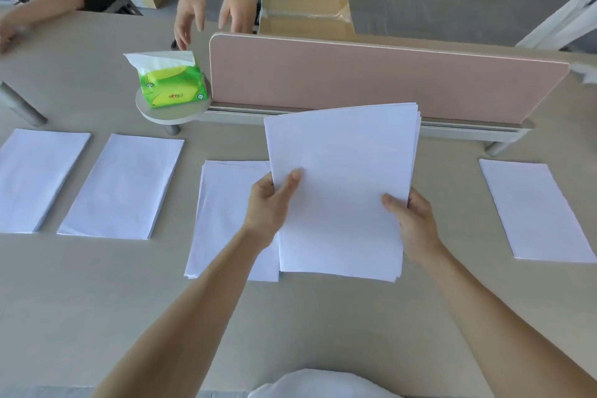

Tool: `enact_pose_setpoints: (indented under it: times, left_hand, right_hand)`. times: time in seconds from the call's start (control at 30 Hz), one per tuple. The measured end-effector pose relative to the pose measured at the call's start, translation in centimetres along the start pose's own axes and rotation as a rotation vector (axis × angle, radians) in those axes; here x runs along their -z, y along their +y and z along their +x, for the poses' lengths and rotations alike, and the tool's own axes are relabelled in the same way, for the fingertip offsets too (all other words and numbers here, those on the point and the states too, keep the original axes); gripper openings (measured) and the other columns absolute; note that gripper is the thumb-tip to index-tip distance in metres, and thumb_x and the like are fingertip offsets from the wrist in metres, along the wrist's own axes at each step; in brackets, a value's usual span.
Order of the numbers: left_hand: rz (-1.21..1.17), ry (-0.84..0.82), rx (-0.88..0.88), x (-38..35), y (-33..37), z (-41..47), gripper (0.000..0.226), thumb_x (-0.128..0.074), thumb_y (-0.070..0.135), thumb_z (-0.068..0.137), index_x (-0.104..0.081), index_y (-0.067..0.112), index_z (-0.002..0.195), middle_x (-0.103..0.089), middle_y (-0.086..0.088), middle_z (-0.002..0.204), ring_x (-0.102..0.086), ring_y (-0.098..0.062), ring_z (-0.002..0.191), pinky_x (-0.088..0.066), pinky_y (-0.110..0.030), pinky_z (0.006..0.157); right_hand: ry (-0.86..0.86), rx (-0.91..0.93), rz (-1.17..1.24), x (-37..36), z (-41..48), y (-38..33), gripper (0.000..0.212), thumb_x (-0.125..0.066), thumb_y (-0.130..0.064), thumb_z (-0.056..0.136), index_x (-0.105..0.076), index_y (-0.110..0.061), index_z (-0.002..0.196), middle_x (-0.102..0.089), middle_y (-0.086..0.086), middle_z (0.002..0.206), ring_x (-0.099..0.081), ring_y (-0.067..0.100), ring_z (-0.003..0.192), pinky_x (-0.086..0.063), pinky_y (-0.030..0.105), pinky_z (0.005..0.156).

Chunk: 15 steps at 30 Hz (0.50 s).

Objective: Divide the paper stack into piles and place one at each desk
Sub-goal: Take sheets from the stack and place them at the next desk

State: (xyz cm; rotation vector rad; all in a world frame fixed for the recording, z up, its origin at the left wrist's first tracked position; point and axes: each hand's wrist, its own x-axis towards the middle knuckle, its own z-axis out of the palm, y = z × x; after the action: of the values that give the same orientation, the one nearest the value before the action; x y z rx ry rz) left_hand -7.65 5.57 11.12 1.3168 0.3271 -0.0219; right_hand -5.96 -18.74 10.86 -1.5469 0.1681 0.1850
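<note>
- Above the bench (290,317), a paper stack (342,191) is held between both grips.
- Left grip (269,207) pinches the stack's left edge, thumb on top; right grip (413,223) clasps the right edge likewise.
- Two left piles (126,187) lie flat side by side; a middle pile (226,220) sits partly beneath the held stack; a right pile (536,210) lies well apart.
- Behind stands a pink divider (371,77).

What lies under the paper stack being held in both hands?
A pile of paper lies flat on the desk, its left part showing beside the held stack. Its right side is covered, so how far it extends cannot be seen.
</note>
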Motion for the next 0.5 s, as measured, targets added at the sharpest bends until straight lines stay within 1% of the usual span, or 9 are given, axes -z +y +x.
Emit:
enact_pose_setpoints:
  times: [0.03,0.1,0.17,0.23,0.27,0.33,0.37,0.43,0.5]
  left_hand:
    - [-0.006,0.014,-0.049,-1.7,-0.5,-1.3,0.022,-0.063,0.028,0.096,-0.074,0.009,0.100,-0.076,-0.005,0.097,-0.072,-0.024,0.091,-0.059,-0.043,0.082]
    - [0.033,0.005,-0.143,-5.2,-1.7,-3.9,0.020,-0.059,0.023,0.099,-0.074,0.010,0.099,-0.076,0.000,0.096,-0.072,-0.021,0.091,-0.058,-0.041,0.081]
    - [0.062,-0.018,-0.192,-8.5,-3.1,-6.1,0.016,-0.058,0.019,0.099,-0.073,0.016,0.101,-0.076,0.009,0.096,-0.071,-0.015,0.094,-0.058,-0.034,0.083]
    - [0.071,-0.034,-0.198,-11.1,-4.6,-7.9,0.016,-0.057,0.014,0.099,-0.072,0.020,0.101,-0.076,0.012,0.095,-0.070,-0.011,0.094,-0.057,-0.028,0.082]
    - [0.097,-0.035,-0.193,-12.2,-5.6,-8.6,0.016,-0.059,0.014,0.098,-0.072,0.021,0.100,-0.076,0.011,0.095,-0.070,-0.010,0.094,-0.056,-0.027,0.082]
    - [0.183,-0.025,-0.160,-14.0,-7.7,-9.8,0.013,-0.066,0.012,0.092,-0.073,0.023,0.095,-0.076,0.014,0.090,-0.071,-0.005,0.089,-0.054,-0.022,0.079]
    - [0.228,-0.013,-0.115,-15.0,-8.6,-10.5,0.013,-0.072,0.009,0.088,-0.073,0.021,0.091,-0.076,0.016,0.084,-0.071,-0.003,0.084,-0.053,-0.021,0.076]
    - [0.263,-0.020,0.002,-17.0,-10.0,-12.2,0.011,-0.079,0.005,0.079,-0.072,0.014,0.076,-0.073,0.016,0.069,-0.069,-0.004,0.069,-0.049,-0.017,0.066]
    - [0.291,-0.015,0.067,-18.8,-10.7,-13.7,0.029,-0.078,0.001,0.079,-0.063,0.007,0.055,-0.061,0.016,0.049,-0.058,0.002,0.049,-0.042,-0.010,0.054]
  right_hand:
    - [0.035,0.026,-0.007,1.3,-0.7,-0.3,0.016,-0.063,-0.011,0.091,-0.072,-0.019,0.101,-0.076,-0.001,0.101,-0.071,0.022,0.096,-0.055,0.038,0.085]
    - [0.095,0.059,-0.042,4.0,-2.1,-0.7,0.018,-0.069,-0.028,0.083,-0.073,-0.021,0.099,-0.077,-0.006,0.099,-0.072,0.014,0.095,-0.056,0.029,0.081]
    - [0.123,0.063,-0.079,7.2,-3.5,-0.7,0.019,-0.070,-0.034,0.078,-0.073,-0.024,0.094,-0.076,-0.015,0.089,-0.071,0.003,0.086,-0.054,0.019,0.072]
    - [0.125,0.063,-0.083,10.4,-4.8,0.1,0.010,-0.073,-0.028,0.083,-0.072,-0.023,0.092,-0.075,-0.019,0.081,-0.069,-0.001,0.079,-0.051,0.014,0.065]
    - [0.118,0.051,-0.088,12.3,-5.4,0.8,0.006,-0.072,-0.023,0.088,-0.072,-0.022,0.093,-0.075,-0.019,0.081,-0.069,-0.001,0.079,-0.051,0.014,0.064]
    - [0.092,0.017,-0.139,15.8,-6.7,2.7,0.007,-0.072,-0.020,0.089,-0.073,-0.025,0.093,-0.076,-0.019,0.084,-0.069,0.003,0.081,-0.051,0.014,0.065]
    - [0.069,-0.015,-0.153,17.5,-7.5,3.7,0.009,-0.075,-0.019,0.087,-0.074,-0.027,0.091,-0.076,-0.019,0.085,-0.069,0.005,0.082,-0.051,0.015,0.066]
    - [0.043,-0.090,-0.124,20.4,-8.9,5.7,0.019,-0.080,-0.014,0.081,-0.076,-0.030,0.090,-0.077,-0.016,0.091,-0.071,0.007,0.089,-0.054,0.022,0.075]
    - [0.036,-0.129,-0.096,22.2,-10.1,6.3,0.024,-0.083,-0.014,0.077,-0.078,-0.037,0.082,-0.076,-0.017,0.087,-0.069,0.001,0.084,-0.052,0.026,0.077]
